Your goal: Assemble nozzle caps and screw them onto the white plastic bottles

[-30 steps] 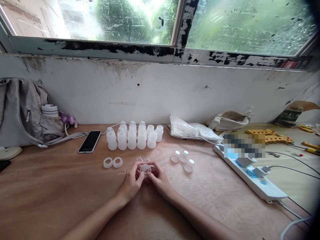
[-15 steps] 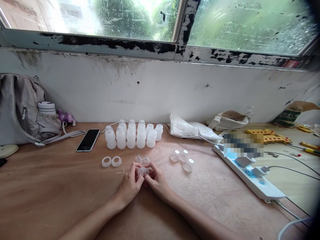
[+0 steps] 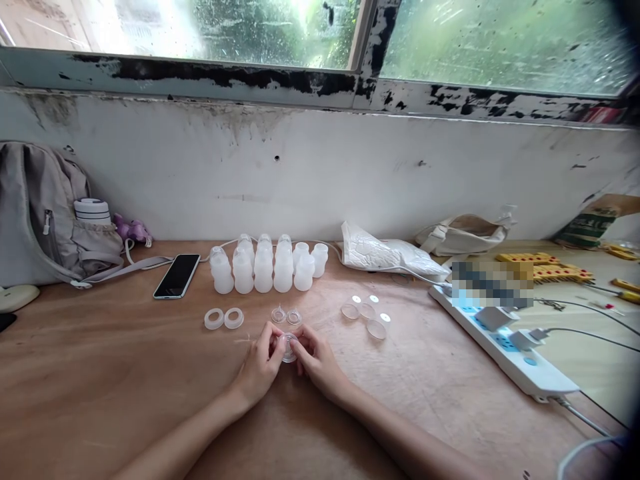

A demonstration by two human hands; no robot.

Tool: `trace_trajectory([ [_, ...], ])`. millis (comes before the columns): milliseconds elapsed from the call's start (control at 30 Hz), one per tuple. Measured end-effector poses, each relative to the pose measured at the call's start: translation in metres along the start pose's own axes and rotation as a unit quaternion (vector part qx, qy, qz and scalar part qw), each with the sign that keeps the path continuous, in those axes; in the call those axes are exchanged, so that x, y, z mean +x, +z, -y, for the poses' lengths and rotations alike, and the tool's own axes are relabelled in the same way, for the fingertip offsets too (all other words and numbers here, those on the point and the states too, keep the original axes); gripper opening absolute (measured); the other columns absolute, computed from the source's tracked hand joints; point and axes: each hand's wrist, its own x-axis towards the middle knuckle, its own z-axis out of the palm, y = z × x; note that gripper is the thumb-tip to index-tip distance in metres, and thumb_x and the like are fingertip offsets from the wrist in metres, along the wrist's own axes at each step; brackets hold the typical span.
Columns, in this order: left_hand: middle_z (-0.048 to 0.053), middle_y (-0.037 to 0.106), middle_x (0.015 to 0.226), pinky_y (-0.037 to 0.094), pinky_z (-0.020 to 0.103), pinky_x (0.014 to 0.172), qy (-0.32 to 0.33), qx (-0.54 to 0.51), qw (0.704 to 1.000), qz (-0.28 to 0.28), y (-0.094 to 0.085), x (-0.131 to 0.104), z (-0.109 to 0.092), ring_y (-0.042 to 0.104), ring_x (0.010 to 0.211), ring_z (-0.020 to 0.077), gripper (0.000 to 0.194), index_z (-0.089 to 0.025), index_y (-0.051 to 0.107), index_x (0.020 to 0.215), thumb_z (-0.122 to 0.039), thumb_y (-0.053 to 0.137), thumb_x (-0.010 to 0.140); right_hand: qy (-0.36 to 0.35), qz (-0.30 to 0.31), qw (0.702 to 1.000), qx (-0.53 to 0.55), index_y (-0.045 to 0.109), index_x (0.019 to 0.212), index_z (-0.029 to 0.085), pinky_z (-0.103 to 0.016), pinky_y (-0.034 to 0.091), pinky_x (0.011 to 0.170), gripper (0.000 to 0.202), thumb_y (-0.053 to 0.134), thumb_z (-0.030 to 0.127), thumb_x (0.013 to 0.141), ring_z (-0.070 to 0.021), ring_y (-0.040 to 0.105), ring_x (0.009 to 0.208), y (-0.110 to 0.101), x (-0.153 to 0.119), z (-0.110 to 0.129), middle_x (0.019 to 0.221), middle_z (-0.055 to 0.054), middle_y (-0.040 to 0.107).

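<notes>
Both hands hold one small clear round part with concentric rims (image 3: 289, 349), low over the table. My left hand (image 3: 261, 365) grips its left side, the thumb on top. From the other side, my right hand (image 3: 316, 360) presses its thumb onto the rim, fingers curled beneath and partly hidden. Just beyond the fingertips lie two clear silicone nipples (image 3: 293, 317). Two translucent white rings (image 3: 214, 319) rest side by side to the left. Toward the right are three clear round caps (image 3: 377, 329) and several small white discs (image 3: 385, 318).
Several frosted white small bottles (image 3: 263, 273) stand in rows near the wall. A phone (image 3: 177, 276) and a grey backpack (image 3: 37, 213) are at left. At right lie a white plastic bag (image 3: 370, 250) and a power strip (image 3: 520, 363) with plugs and cables.
The clear part in my hands has tipped so that its round face shows more. My thumbs have shifted on its rim. The view has tilted slightly.
</notes>
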Motion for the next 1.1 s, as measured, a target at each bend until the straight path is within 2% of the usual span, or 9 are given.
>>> trace_trajectory([
  [233, -0.002, 0.054, 0.066, 0.038, 0.023, 0.054, -0.01, 0.001, 1.0, 0.011, -0.001, 0.0005, 0.0011, 0.05, 0.056, 0.0119, 0.016, -0.02, 0.041, 0.08, -0.034, 0.037, 0.085, -0.003, 0.016, 1.0, 0.008, 0.047, 0.075, 0.017, -0.018, 0.036, 0.039, 0.023, 0.047, 0.039, 0.082, -0.0062, 0.044, 0.043, -0.0016, 0.0028, -0.0014, 0.062, 0.003, 0.052],
  [600, -0.002, 0.052, 0.063, 0.038, 0.023, 0.053, -0.006, 0.018, 1.0, -0.003, 0.0005, 0.0, 0.0022, 0.05, 0.054, 0.0126, 0.016, -0.019, 0.042, 0.078, -0.034, 0.039, 0.084, -0.002, 0.023, 1.0, -0.012, 0.047, 0.074, 0.017, -0.017, 0.035, 0.039, 0.021, 0.048, 0.036, 0.082, -0.0059, 0.044, 0.041, -0.0017, 0.0033, -0.001, 0.055, 0.005, 0.05],
  [833, -0.002, 0.054, 0.065, 0.039, 0.021, 0.051, -0.008, -0.01, 1.0, -0.014, -0.0005, 0.0007, -0.0043, 0.051, 0.053, 0.011, 0.017, -0.019, 0.046, 0.085, -0.035, 0.043, 0.082, 0.008, -0.009, 1.0, 0.026, 0.049, 0.082, 0.017, -0.017, 0.033, 0.036, 0.021, 0.049, 0.038, 0.082, -0.006, 0.043, 0.037, -0.0011, 0.003, -0.0009, 0.05, 0.006, 0.049],
  [1100, -0.001, 0.055, 0.062, 0.039, 0.02, 0.045, -0.036, -0.037, 0.999, -0.013, 0.0002, 0.0015, 0.0009, 0.051, 0.049, 0.0106, 0.023, -0.017, 0.051, 0.085, -0.039, 0.047, 0.08, 0.008, -0.019, 0.999, 0.032, 0.049, 0.074, 0.018, -0.018, 0.038, 0.039, 0.022, 0.053, 0.039, 0.079, -0.007, 0.046, 0.042, -0.0014, 0.0026, 0.0005, 0.055, 0.004, 0.052],
])
